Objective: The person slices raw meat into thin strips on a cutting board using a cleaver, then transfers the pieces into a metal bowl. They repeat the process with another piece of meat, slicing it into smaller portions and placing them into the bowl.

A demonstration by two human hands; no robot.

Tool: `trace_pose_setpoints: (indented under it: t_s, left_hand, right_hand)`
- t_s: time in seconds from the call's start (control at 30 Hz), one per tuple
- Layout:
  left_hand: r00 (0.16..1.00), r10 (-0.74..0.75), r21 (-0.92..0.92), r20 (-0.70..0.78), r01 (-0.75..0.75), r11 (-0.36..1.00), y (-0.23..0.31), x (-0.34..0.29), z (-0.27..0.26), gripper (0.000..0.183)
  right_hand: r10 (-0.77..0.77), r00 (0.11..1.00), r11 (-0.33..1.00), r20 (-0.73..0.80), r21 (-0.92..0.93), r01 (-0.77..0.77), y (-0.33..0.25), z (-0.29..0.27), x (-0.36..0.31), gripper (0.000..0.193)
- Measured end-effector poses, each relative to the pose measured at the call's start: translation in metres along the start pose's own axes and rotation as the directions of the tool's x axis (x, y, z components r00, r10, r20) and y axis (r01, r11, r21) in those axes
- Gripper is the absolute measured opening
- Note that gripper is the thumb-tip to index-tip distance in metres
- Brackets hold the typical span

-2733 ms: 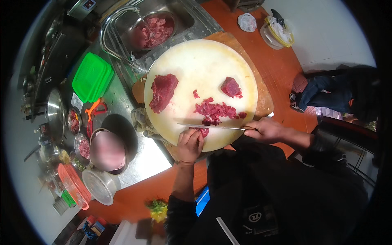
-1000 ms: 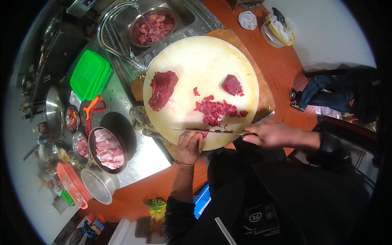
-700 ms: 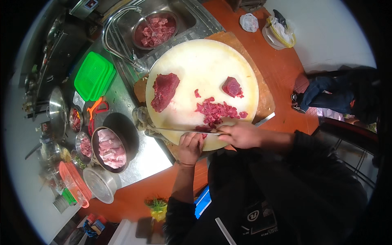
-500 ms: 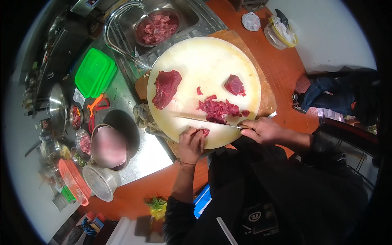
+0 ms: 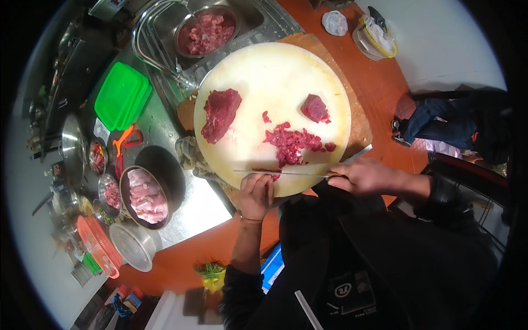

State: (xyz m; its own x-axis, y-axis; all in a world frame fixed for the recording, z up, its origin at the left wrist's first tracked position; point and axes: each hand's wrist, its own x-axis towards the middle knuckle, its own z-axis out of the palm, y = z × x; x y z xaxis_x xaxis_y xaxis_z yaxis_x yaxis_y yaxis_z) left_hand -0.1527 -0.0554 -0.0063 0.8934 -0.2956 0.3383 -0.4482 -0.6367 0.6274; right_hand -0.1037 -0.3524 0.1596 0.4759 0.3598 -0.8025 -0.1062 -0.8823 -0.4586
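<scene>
On the round white cutting board (image 5: 258, 71), my left hand (image 5: 256, 193) presses a small piece of red meat (image 5: 275, 175) near the front edge, fingers bent over it. My right hand (image 5: 366, 176) grips the handle of a knife (image 5: 291, 174); its blade lies sideways right at my left fingertips, over the meat. Just beyond the blade is a pile of chopped red meat (image 5: 291, 144). A large chunk of meat (image 5: 220, 116) rests at the board's left, and a smaller chunk (image 5: 314, 108) at its right. The underside of my left fingers is hidden.
A sink with a running tap (image 5: 137, 41) and a bowl of cut meat (image 5: 206, 36) stands at the far left. Green baskets (image 5: 121, 96), orange-handled scissors (image 5: 125, 137) and a pot of pale meat (image 5: 144, 198) are on the steel counter. Another person's legs (image 5: 440, 124) show at right.
The knife has come nearer to me, from beside the chopped pile to the piece under my left fingers. My right hand has shifted slightly right. The whole view has moved a little.
</scene>
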Motion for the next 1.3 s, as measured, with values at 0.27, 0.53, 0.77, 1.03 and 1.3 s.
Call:
trace_pose_setpoints:
  t_s: [0.27, 0.53, 0.77, 1.03, 1.3]
  left_hand:
    - [0.998, 0.001, 0.018, 0.055, -0.002, 1.000, 0.002, 0.001, -0.004, 0.024]
    - [0.999, 0.014, 0.018, 0.030, -0.014, 1.000, 0.000, -0.002, -0.007, 0.030]
    - [0.996, -0.021, -0.022, 0.086, 0.023, 0.999, -0.001, -0.002, -0.006, 0.021]
    - [0.995, 0.025, -0.017, 0.098, -0.023, 1.000, 0.003, 0.005, -0.010, 0.024]
    - [0.987, 0.022, -0.132, 0.162, 0.000, 0.991, 0.000, 0.006, -0.034, 0.035]
  right_hand:
    - [-0.366, 0.874, 0.927, -0.320, -0.048, 0.371, -0.017, 0.043, 0.073, 0.043]
    - [-0.199, 0.967, 0.975, -0.158, 0.065, 0.212, 0.053, 0.026, 0.010, 0.041]
    - [-0.188, 0.976, 0.979, -0.106, 0.065, 0.196, -0.017, 0.010, 0.024, 0.045]
    - [-0.379, 0.881, 0.924, -0.283, -0.065, 0.376, 0.004, 0.041, 0.056, 0.044]
    - [-0.169, 0.977, 0.983, -0.134, 0.052, 0.177, 0.037, 0.023, 0.003, 0.046]
